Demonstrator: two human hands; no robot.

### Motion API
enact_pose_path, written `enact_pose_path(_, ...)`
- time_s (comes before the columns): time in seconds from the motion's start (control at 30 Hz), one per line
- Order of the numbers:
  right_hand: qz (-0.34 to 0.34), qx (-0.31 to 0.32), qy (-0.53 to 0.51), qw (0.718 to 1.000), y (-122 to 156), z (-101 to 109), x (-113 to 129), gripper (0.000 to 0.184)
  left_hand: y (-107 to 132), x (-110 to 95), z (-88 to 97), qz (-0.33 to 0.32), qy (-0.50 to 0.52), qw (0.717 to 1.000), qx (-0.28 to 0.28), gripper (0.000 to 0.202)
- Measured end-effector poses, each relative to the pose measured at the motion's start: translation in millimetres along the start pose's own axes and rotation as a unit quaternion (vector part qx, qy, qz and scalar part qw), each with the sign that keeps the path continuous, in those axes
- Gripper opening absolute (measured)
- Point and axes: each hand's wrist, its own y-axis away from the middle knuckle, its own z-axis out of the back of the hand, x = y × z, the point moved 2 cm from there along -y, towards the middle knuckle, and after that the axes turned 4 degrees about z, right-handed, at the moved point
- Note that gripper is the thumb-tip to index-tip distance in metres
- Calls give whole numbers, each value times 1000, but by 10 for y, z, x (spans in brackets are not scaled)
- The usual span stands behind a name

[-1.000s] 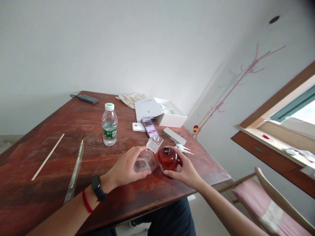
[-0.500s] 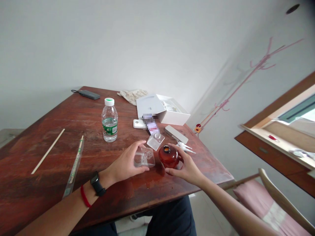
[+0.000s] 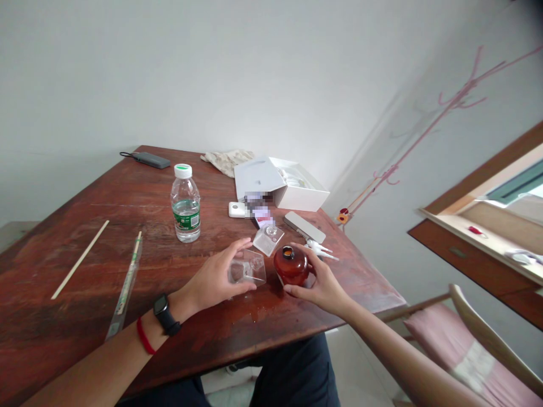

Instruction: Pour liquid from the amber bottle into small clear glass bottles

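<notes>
Clear plastic box [image 3: 250, 268] rests on the table [image 3: 85, 237] close to its near edge, grasped by the left hand [image 3: 212, 280] between thumb and fingers. Just right of it, the right hand [image 3: 323, 285] cups the upright red-brown jar [image 3: 291, 265]. A water bottle [image 3: 185, 203] stands farther left.
</notes>
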Motion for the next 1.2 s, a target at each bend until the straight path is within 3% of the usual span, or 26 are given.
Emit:
enact_pose_path(0.43, -15, -39, 67, 997, 65, -60, -65, 87, -22, 49, 25, 6, -23, 1000, 3, 103)
enact_pose_path(0.73, -2, -26, 76, 997, 38, -67, -20, 87, -12, 43, 20, 10, 14, 1000, 8, 104)
enact_pose_path(1.2, -9, -20, 58, 998, 30, -87, -37, 87, -30, 56, 29, 33, -19, 999, 24, 103)
